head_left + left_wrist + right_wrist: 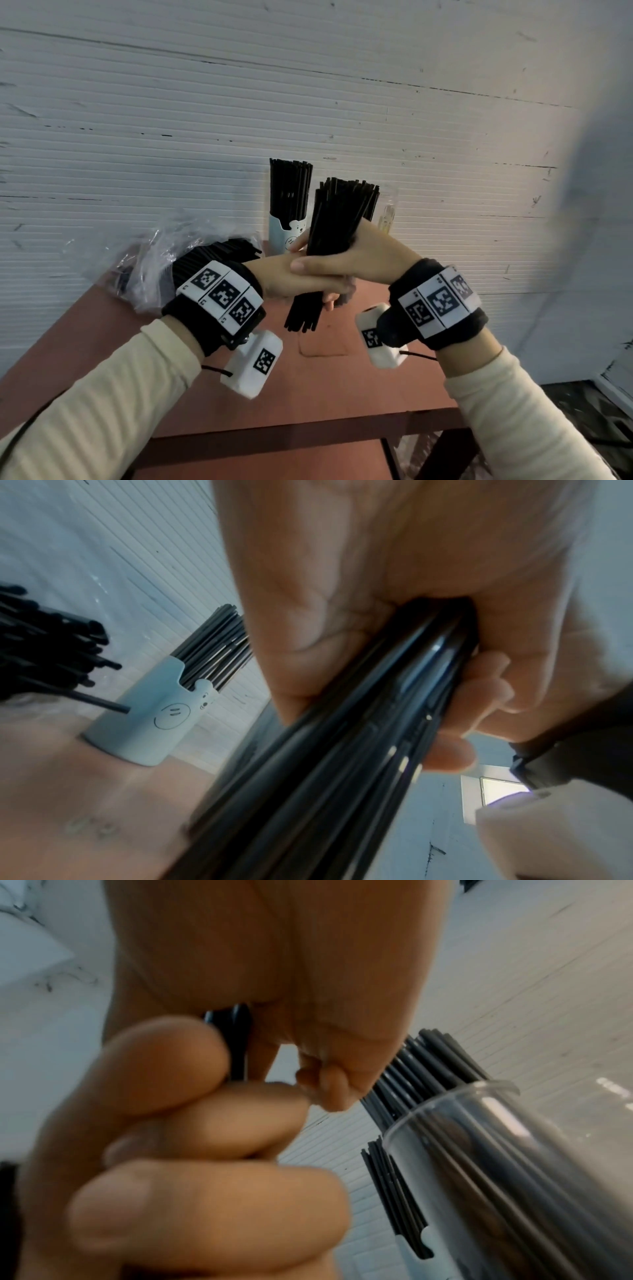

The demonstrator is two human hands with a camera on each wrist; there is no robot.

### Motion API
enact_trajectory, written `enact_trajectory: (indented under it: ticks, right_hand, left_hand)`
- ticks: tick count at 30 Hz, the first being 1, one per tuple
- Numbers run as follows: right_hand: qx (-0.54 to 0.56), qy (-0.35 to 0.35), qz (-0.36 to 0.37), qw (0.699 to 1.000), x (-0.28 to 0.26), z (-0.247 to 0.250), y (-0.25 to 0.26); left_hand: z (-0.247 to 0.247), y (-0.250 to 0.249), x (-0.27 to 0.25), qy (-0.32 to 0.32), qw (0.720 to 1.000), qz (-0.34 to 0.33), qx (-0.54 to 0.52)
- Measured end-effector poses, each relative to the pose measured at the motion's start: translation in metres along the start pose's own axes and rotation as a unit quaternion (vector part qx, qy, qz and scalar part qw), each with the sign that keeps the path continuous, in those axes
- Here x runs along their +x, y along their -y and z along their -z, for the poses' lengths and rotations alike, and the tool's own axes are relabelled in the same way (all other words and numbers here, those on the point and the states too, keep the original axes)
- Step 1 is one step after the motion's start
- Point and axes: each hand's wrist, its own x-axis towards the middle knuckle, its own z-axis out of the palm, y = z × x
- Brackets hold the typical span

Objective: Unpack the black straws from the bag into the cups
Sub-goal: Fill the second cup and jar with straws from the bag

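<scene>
while i watched, my left hand (301, 281) and right hand (346, 260) both grasped one bundle of straws (337, 219) at mid-frame, above the table (342, 387); a blue cup (286, 236) of straws stood behind, the bag (161, 260) at left.

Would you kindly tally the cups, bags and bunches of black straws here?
Cups: 2, pale blue bear-face cup and clear plastic cup.
Bags: 1, crinkled clear plastic bag.
Black straw bunches: 4, one per cup, one in the bag, one gripped by left hand and right hand.
Total: 7.
</scene>
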Motion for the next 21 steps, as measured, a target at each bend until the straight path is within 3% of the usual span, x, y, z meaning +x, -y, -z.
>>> enact_trajectory:
  ticks: [4,8,14,16,21]
  right_hand:
    - [-0.025,-0.069,0.039,0.997,-0.002,-0.005,0.0]
    - [-0.01,-0.151,0.049,0.987,0.002,0.018,0.008]
    - [0.089,-0.314,0.017,0.945,0.005,0.082,0.009]
    - [0.097,-0.335,0.005,0.937,0.008,0.093,0.007]
    - [0.126,-0.333,-0.028,0.934,0.027,0.106,0.001]
  left_hand:
    - [-0.007,0.004,0.006,-0.059,0.998,-0.022,-0.031]
    - [-0.005,0.012,0.022,-0.17,0.982,-0.009,-0.079]
    - [-0.004,0.022,0.045,-0.39,0.919,-0.007,0.049]
    - [-0.001,0.026,0.055,-0.401,0.914,0.011,0.054]
    - [0.009,0.03,0.077,-0.318,0.946,0.054,0.02]
